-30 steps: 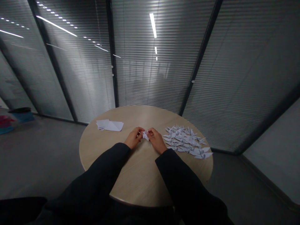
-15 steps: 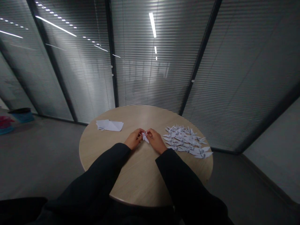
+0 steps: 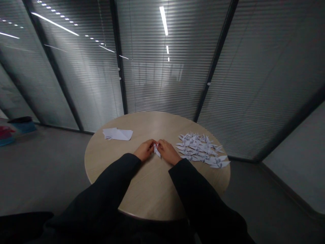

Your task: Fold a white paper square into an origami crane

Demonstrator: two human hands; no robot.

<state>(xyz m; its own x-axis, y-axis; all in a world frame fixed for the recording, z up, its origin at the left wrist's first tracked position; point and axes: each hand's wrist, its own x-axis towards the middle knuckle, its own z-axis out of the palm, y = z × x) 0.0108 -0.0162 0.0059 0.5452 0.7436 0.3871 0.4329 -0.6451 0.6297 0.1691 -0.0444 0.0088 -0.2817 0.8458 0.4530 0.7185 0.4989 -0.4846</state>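
Over the middle of the round wooden table (image 3: 149,189), a small white folded paper crane (image 3: 157,151) is pinched between my two hands. My left hand (image 3: 145,150) grips its left side with closed fingers. From the right, my right hand (image 3: 168,151) closes on the other side, fingertips almost meeting the left ones. The upper part of the crane is hidden by my fingers; a pointed white piece hangs below them.
Many finished paper cranes (image 3: 201,149) lie in rows on the table's right side. A small stack of white paper sheets (image 3: 118,134) rests at the back left. Behind the table stands a glass wall with blinds (image 3: 162,84). Blue bins (image 3: 24,125) stand on the floor far left.
My fingers have drawn slightly closer together around the crane, covering more of its upper part. The whole view has tilted a little; the paper stack and the rows of cranes lie as before.
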